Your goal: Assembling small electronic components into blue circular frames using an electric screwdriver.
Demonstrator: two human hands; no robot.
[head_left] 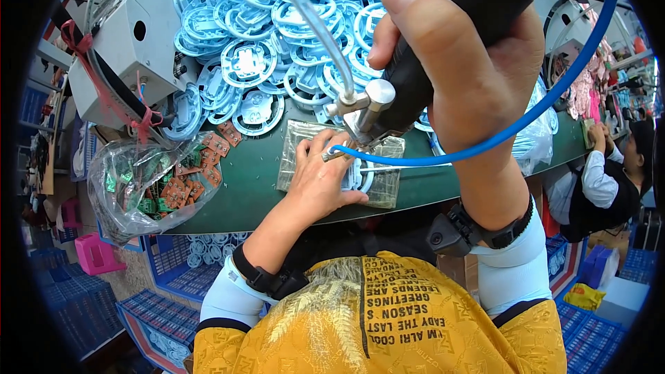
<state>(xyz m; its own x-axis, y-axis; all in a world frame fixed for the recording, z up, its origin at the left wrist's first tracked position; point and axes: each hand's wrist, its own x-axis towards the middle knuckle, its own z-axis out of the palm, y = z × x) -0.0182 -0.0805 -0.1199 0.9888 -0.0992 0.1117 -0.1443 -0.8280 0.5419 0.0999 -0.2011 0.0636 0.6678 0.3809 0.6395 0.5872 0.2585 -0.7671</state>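
Observation:
My right hand (471, 73) is wrapped round a black powered screwdriver (410, 86), its thumb up along the body. The tool slants down to the left, and its metal head (367, 114) sits just over my left fingers. My left hand (310, 181) holds a light-blue plastic ring-shaped part (361, 176) down on a worn, tape-wrapped pad (386, 195). Most of that part is hidden under my fingers and the tool, so I cannot tell whether the tip touches it. A blue hose (512, 135) and a clear tube (312, 17) run to the tool head.
A large heap of light-blue ring parts (249, 62) covers the far side of the green bench (249, 187). At left are a clear bag of small circuit boards (125, 183) and a grey metal box (128, 41). Another person (609, 180) works at far right. Blue crates (163, 315) stand below.

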